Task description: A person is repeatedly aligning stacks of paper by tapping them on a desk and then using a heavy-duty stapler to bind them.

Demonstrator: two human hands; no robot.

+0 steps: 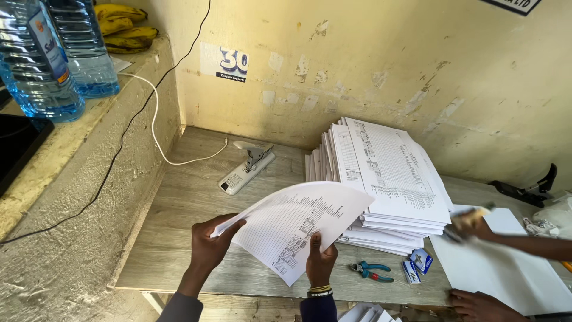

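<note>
1. our left hand (210, 245) has its fingers curled shut around the left edge of a thin bundle of printed sheets (298, 223), thumb on top, pinching the corner where the pages fan apart.
2. our right hand (320, 261) is closed on the near edge of the same bundle, thumb pressed onto the top page and fingers hidden beneath; a bangle sits at that wrist.
3. the bundle hangs tilted above the near part of the wooden table (190, 197), not resting on it, with its far corner overlapping the big stack of printed papers (390, 185) to the right.
4. as we judge it, the loose left corner could splay further and a sheet slide out, since only fingertips hold it there.
5. the tall stack leans in uneven steps; a knock from the bundle might push its top copies off.
6. teal-handled pliers (370, 271) and small staple boxes (417, 265) lie near right, a grey heavy stapler (247, 169) lies far left.
7. another person's hands (471, 223) work on blank white sheets (506, 262) at the right, close enough that we might bump elbows.
</note>
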